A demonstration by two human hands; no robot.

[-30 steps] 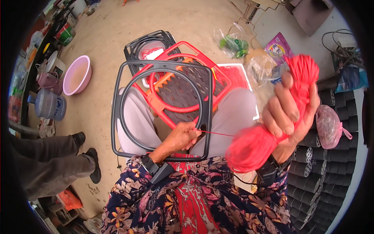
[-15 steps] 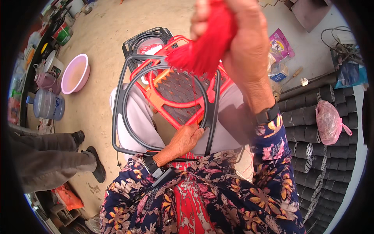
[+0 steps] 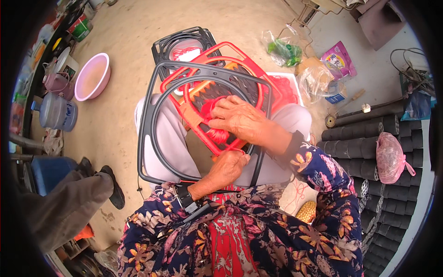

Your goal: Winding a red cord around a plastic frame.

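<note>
Across my lap lies a black plastic frame (image 3: 148, 124) with a round ring inside it. A red plastic frame (image 3: 230, 47) of similar shape rests over it, with dark pointed strips (image 3: 199, 98) showing in its middle. My left hand (image 3: 225, 170) is closed at the red frame's near corner, its fingertips partly hidden. Over the red ring, my right hand (image 3: 240, 119) grips a bundle of red thread (image 3: 217, 135), which hangs out below its fingers. Part of the bundle is covered by that hand.
Beyond my knees lie stacked black frames (image 3: 159, 48). A white tray of red thread (image 3: 284, 90) sits by my right knee. On the left are a pink basin (image 3: 105, 78), a water jug (image 3: 57, 117) and another person's leg (image 3: 78, 198). Black cylinders (image 3: 350, 143) are piled at right.
My right hand has come down and toward me with the red bundle, from high up to over the red frame. My left hand stays at the corner. The other person's legs have shifted.
</note>
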